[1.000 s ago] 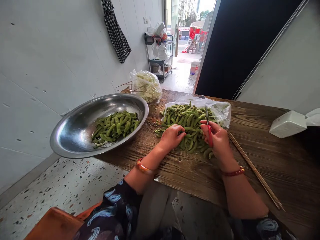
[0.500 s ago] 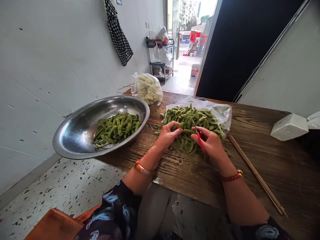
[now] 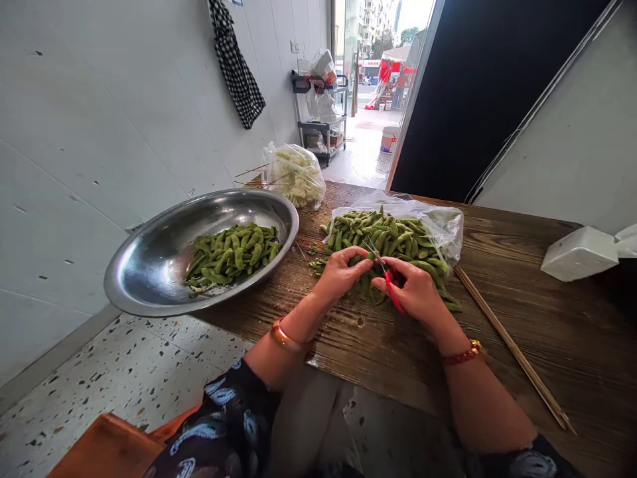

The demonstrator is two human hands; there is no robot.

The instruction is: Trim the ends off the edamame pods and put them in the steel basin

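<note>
Red-handled scissors point(image 3: 393, 290) are gripped in my right hand point(image 3: 417, 292), their blades pointing up and left. My left hand point(image 3: 341, 273) pinches a green edamame pod point(image 3: 371, 255) right at the blades; the pod is partly hidden by my fingers. Behind and below both hands lies a heap of edamame pods point(image 3: 398, 232), spilling from a clear plastic bag point(image 3: 448, 226) onto the wooden table. To the left, a wide steel basin point(image 3: 144, 265) holds a pile of edamame pods point(image 3: 233, 255).
A bundle of thin wooden skewers point(image 3: 515, 348) lies on the wooden table point(image 3: 527, 265) at right, with a white box point(image 3: 580, 253) beyond. A bag of pale vegetables point(image 3: 296, 176) sits at the back. A cart point(image 3: 322, 119) stands near the doorway.
My left hand has moved slightly right with the pod, and the scissors have swung left, so their blades now meet at the pod's end.
</note>
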